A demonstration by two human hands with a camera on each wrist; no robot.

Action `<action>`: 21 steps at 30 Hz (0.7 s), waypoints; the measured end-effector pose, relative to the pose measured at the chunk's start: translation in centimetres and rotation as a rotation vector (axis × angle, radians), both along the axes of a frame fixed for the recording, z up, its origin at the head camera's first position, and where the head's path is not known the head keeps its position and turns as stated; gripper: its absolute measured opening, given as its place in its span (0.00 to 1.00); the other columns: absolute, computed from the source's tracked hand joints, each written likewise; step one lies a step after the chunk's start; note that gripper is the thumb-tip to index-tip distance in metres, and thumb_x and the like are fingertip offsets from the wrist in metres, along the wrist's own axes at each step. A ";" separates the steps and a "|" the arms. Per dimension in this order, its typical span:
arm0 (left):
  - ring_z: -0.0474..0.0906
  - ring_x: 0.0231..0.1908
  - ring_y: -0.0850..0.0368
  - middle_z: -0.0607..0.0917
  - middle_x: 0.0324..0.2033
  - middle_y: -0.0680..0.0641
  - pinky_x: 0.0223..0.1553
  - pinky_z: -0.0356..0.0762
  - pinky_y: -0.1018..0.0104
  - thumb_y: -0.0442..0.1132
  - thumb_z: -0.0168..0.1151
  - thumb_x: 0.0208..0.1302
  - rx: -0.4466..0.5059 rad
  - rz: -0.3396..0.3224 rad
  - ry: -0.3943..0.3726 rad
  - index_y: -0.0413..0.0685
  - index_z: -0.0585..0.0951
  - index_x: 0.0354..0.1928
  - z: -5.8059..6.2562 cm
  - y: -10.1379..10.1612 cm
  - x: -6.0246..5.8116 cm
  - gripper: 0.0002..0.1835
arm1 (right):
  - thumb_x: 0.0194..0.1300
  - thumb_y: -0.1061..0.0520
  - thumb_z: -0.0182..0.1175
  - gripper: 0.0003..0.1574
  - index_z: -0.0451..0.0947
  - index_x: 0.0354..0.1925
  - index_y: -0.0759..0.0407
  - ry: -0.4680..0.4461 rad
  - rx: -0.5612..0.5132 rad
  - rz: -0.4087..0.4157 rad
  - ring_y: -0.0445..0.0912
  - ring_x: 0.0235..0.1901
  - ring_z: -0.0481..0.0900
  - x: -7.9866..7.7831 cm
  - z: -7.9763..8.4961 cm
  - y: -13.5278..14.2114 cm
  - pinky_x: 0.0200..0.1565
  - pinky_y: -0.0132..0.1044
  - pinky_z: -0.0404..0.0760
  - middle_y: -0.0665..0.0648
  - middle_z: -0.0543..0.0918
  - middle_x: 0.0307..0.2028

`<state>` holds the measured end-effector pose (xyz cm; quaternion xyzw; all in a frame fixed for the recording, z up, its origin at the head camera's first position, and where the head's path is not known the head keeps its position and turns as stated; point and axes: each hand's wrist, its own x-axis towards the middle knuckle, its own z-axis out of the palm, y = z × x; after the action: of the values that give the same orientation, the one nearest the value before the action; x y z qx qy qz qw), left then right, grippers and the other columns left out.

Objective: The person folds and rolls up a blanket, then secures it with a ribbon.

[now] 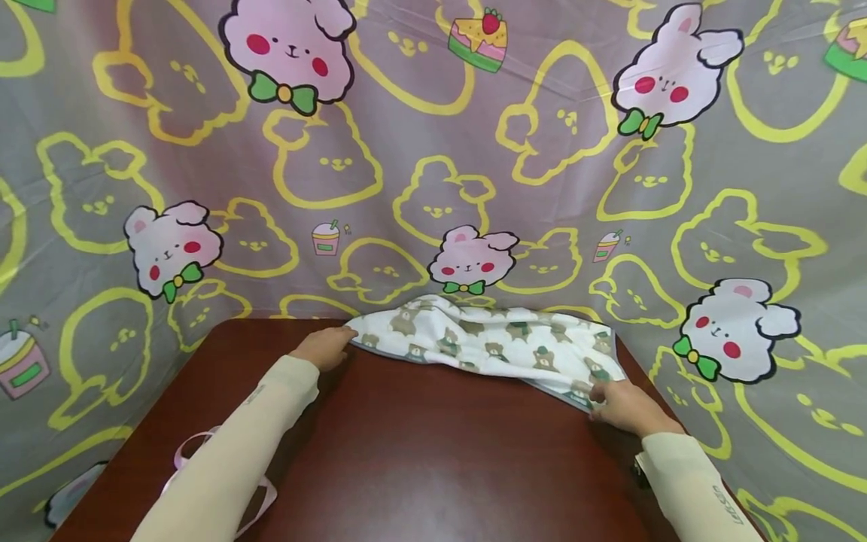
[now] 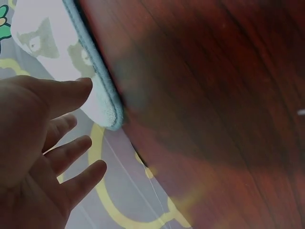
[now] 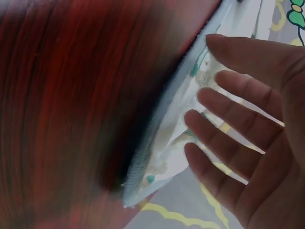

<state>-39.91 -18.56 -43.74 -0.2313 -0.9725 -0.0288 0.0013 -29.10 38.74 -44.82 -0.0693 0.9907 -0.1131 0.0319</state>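
Note:
A white towel (image 1: 501, 340) with brown and green bears and a grey-blue edge lies rumpled along the far side of the table. My left hand (image 1: 325, 348) is at the towel's left end, fingertips by its corner. In the left wrist view, the thumb lies over the towel (image 2: 102, 107) and three fingers are loosely spread; the index finger is hidden. Beside the towel's right front corner is my right hand (image 1: 626, 406). The right wrist view has its thumb and fingers (image 3: 228, 114) spread in front of the towel (image 3: 167, 129), not curled round it.
The dark reddish-brown table (image 1: 420, 444) reaches back to a grey curtain (image 1: 379, 286) printed with yellow outlines and white rabbit faces. Pale pink straps (image 1: 266, 497) lie at the left, partly hidden under my left sleeve.

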 end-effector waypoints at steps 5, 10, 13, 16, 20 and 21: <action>0.65 0.65 0.40 0.69 0.65 0.35 0.60 0.66 0.47 0.32 0.62 0.65 -0.048 -0.005 -0.020 0.38 0.69 0.67 -0.7 0.0 -1.1 0.28 | 0.49 0.59 0.73 0.20 0.83 0.42 0.62 -0.014 0.000 0.004 0.57 0.42 0.80 -0.1 -0.3 0.3 0.43 0.58 0.76 0.61 0.83 0.40; 0.64 0.65 0.39 0.69 0.65 0.35 0.59 0.66 0.47 0.28 0.59 0.65 -0.059 0.014 -0.048 0.39 0.68 0.67 -1.7 -0.2 -1.9 0.28 | 0.49 0.64 0.69 0.14 0.84 0.38 0.59 -0.019 0.008 0.025 0.53 0.36 0.77 -0.4 -0.4 0.4 0.40 0.53 0.77 0.58 0.82 0.35; 0.67 0.63 0.40 0.71 0.64 0.38 0.59 0.67 0.47 0.26 0.53 0.67 -0.054 0.017 -0.039 0.41 0.69 0.67 -2.3 -0.2 -2.2 0.26 | 0.49 0.68 0.65 0.10 0.82 0.31 0.56 -0.032 0.004 0.018 0.49 0.30 0.73 -0.5 -0.4 0.4 0.32 0.46 0.73 0.54 0.78 0.28; 0.72 0.58 0.39 0.76 0.59 0.38 0.55 0.70 0.46 0.25 0.52 0.66 -0.039 0.020 -0.032 0.44 0.71 0.66 -2.7 -0.2 -2.3 0.26 | 0.49 0.69 0.63 0.10 0.79 0.27 0.55 -0.056 -0.004 0.010 0.48 0.27 0.69 -0.6 -0.3 0.3 0.29 0.43 0.69 0.53 0.74 0.25; 0.78 0.49 0.39 0.81 0.48 0.37 0.48 0.74 0.45 0.24 0.55 0.64 -0.025 0.014 0.002 0.44 0.75 0.59 -3.1 0.0 -2.2 0.21 | 0.49 0.70 0.63 0.10 0.78 0.25 0.56 -0.080 -0.017 0.003 0.47 0.25 0.69 -0.9 -0.3 0.2 0.27 0.42 0.69 0.52 0.72 0.23; 0.78 0.48 0.39 0.82 0.46 0.38 0.46 0.75 0.45 0.25 0.56 0.64 -0.036 0.008 0.016 0.44 0.77 0.56 -3.2 0.1 -2.2 0.19 | 0.49 0.70 0.63 0.10 0.77 0.23 0.56 -0.085 -0.022 0.000 0.47 0.24 0.67 -0.9 -0.4 0.1 0.26 0.41 0.68 0.51 0.70 0.21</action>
<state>-42.09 -18.45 -46.92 -0.2278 -0.9737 -0.0097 0.0051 -30.02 38.89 -45.21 -0.0649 0.9871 -0.1270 0.0733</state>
